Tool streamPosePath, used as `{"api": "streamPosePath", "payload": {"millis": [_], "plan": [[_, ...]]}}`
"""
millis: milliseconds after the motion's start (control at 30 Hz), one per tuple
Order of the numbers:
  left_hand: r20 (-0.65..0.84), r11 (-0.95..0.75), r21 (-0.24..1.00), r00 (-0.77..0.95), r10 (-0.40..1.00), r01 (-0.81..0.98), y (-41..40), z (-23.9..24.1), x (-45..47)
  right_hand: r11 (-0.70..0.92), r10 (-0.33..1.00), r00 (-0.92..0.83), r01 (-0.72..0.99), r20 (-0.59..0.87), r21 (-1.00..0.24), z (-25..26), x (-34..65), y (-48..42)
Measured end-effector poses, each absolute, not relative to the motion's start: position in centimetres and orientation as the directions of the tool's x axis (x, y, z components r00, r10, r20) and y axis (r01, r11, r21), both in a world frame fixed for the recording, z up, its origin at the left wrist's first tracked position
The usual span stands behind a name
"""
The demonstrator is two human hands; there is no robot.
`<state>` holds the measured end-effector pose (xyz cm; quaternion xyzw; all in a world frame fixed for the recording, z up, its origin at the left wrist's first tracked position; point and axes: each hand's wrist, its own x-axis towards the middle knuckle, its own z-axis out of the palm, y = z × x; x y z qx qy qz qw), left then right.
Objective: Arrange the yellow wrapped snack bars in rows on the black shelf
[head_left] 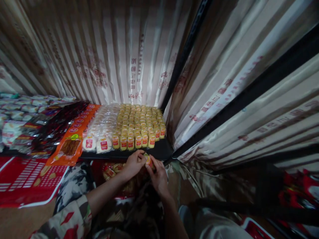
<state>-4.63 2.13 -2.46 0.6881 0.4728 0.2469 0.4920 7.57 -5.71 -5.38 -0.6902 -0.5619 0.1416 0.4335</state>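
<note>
Between my two hands, just in front of the shelf edge, is a small wrapped yellow snack [149,161] with a red label. The fingertips of my left hand [134,165] pinch its upper left side. My right hand [159,176] grips it from the right with thumb and fingers. Beyond my hands, rows of matching yellow snack packets [138,124] stand close together on the dark shelf [159,148], red labels facing me. Below my left forearm lie more yellow packets [109,172], partly hidden in shadow.
Left of the yellow rows lie clear packets of white rounds [103,143], an orange snack bag [71,142] and dark red packets [53,127]. A red printed bag [32,181] hangs or lies below. Pleated curtains [119,49] and black frame bars [185,53] enclose the shelf.
</note>
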Motion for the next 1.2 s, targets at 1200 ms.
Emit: {"api": "streamPosePath", "payload": {"millis": [1200], "plan": [[0.135, -0.454, 0.763, 0.574, 0.808, 0.46, 2.8, -3.6, -0.9, -0.085, 0.651, 0.687, 0.489, 0.323, -0.868, -6.6, 12.7, 4.2]]}}
